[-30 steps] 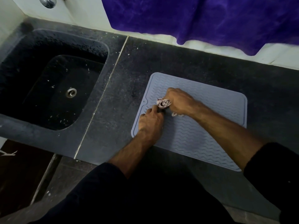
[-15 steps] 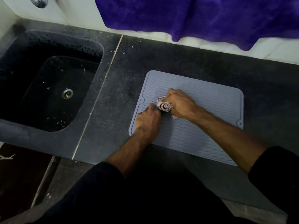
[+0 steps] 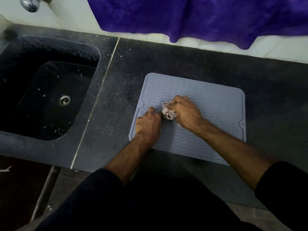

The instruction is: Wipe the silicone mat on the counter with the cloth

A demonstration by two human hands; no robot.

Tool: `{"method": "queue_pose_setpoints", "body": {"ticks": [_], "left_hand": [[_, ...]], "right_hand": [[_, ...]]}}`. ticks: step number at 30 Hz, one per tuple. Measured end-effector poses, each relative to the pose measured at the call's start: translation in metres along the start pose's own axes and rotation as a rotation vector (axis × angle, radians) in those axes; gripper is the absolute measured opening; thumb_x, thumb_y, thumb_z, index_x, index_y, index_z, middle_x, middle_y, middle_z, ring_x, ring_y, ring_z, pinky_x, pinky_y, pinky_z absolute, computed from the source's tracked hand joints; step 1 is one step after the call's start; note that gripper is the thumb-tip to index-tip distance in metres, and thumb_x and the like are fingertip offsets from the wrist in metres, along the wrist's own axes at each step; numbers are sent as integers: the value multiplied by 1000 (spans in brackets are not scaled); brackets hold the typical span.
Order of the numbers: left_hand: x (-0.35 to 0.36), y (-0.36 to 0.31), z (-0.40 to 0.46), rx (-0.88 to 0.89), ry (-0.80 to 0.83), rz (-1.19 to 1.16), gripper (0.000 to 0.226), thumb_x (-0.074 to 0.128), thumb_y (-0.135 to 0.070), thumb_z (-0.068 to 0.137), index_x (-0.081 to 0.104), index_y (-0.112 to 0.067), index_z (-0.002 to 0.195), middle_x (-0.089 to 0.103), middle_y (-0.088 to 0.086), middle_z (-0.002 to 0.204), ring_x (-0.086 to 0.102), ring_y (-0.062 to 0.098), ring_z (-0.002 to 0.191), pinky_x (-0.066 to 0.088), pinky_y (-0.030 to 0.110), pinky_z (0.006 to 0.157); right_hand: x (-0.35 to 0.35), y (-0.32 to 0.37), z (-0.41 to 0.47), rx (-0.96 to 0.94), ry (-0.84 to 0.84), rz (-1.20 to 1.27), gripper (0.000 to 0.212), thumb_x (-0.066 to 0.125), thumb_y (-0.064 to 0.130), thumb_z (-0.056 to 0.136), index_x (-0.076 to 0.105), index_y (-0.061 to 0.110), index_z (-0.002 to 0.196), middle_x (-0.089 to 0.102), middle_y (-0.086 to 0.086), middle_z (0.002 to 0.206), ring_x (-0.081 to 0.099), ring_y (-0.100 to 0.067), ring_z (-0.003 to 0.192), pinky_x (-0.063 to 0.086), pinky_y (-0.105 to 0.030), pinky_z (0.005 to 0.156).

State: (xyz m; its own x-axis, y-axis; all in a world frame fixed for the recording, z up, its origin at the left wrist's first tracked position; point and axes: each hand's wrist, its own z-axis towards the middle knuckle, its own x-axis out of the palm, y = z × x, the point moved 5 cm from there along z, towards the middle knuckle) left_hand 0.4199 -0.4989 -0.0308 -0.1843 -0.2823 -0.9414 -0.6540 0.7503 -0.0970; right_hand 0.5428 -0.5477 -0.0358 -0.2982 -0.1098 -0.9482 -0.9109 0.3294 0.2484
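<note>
A grey-blue silicone mat (image 3: 216, 104) with wavy ridges lies flat on the dark counter (image 3: 166, 59). My right hand (image 3: 185, 112) grips a small bunched pinkish cloth (image 3: 168, 112) and holds it down on the left-middle part of the mat. My left hand (image 3: 148, 125) rests on the mat's left side, fingers bent, its fingertips close to the cloth. Most of the cloth is hidden under my right hand.
A black sink (image 3: 48, 90) with a metal drain (image 3: 64, 100) lies to the left, past a pale seam in the counter. A purple towel (image 3: 200, 17) hangs over the white wall behind. A chrome tap (image 3: 30, 4) shows at the top left.
The two hands and the cloth stay at nearly the same spot on the mat. The view has shifted slightly, so the mat sits a little lower and more to the left.
</note>
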Motion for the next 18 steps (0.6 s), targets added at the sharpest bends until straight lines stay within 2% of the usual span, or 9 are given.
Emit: {"method": "queue_pose_setpoints", "body": {"ticks": [4,8,13,15,18], "left_hand": [[2,2,-2,33,0,-10,61,64,-28,90,36,-20,143,33,9,141,53,25,118,50,41,89],[2,1,-1,37,16,5,63,63,-27,91,33,-18,145,30,9,145,52,26,120,50,41,92],[0,-1,0,36,27,0,58,64,-24,90,38,-19,142,33,11,142,55,28,115,52,41,89],[0,-1,2,30,29,13,58,65,-24,89,39,-21,140,35,11,139,56,27,112,52,40,87],[3,-1,3,16,57,19,61,65,-27,89,36,-22,143,31,11,143,55,29,116,50,43,89]], "right_hand": [[-4,-41,-30,129,-22,31,45,75,23,80,61,18,122,53,-8,116,47,-28,109,44,-38,93],[-8,-59,-46,178,-10,43,42,75,18,81,64,17,122,57,-9,114,50,-28,107,47,-39,91],[-17,-27,-31,81,-171,164,43,76,16,78,64,16,119,58,-5,112,50,-25,104,48,-37,88],[-10,-9,-20,19,-109,97,45,74,20,79,62,20,123,56,-4,115,48,-24,107,44,-36,90],[-2,-10,-23,40,-48,6,48,73,21,80,60,23,126,54,-4,120,46,-25,110,43,-37,93]]}}
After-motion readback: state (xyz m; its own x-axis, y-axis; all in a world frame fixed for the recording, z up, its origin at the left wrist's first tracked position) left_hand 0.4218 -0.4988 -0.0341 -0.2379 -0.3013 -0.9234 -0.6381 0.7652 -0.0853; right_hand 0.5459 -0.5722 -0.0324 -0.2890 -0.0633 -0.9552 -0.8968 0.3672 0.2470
